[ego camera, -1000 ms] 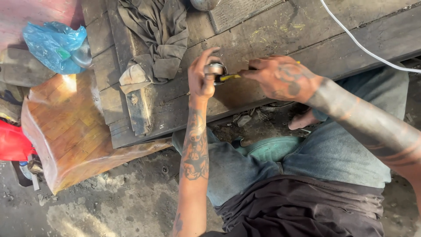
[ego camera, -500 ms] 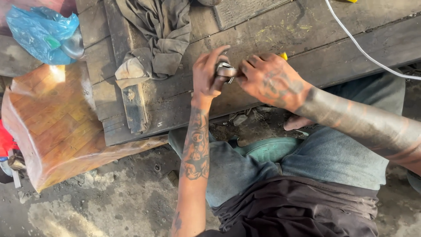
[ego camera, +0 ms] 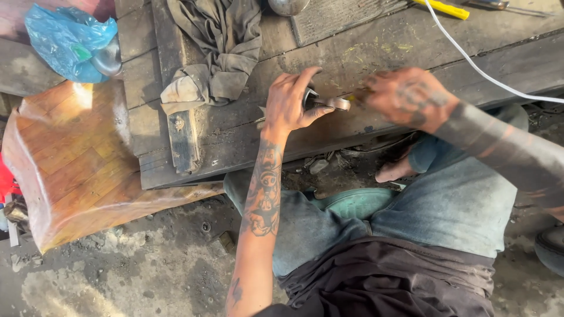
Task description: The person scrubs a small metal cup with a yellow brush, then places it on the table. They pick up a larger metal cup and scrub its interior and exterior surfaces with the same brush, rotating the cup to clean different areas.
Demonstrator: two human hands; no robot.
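Head view, looking down onto a dark, worn wooden desk (ego camera: pixel 364 58) and the lap below it.

Left hand (ego camera: pixel 292 104) curled around a small round metal part (ego camera: pixel 322 101), thumb and fingers pinching it just above the near edge of the desk, roughly midway along that edge. Index finger raised and extended over the top of the part. Tattooed forearm rising from the bottom of the frame.

Right hand (ego camera: pixel 411 95) blurred, fingers drawn together on something thin and yellowish at the right side of the metal part; cannot tell exactly what is pinched or how firmly. Right hand just beside the left, the metal part between them.

Crumpled grey-brown rag (ego camera: pixel 211 47) lying toward the far edge of the desk, left of the hands and well apart from them. Blue plastic bag (ego camera: pixel 64 41) near the far left corner, beyond the desk's left edge. Glossy reddish wooden block (ego camera: pixel 76 158) butting against the left edge of the desk. White cable (ego camera: pixel 482 70) crossing the right part of the desk diagonally. Yellow-handled tool (ego camera: pixel 447 9) at the far edge, right of centre.

Below the near edge: jeans-clad legs, a green sandal (ego camera: pixel 355 202) on the dirty floor, a bare foot partly visible under the desk.
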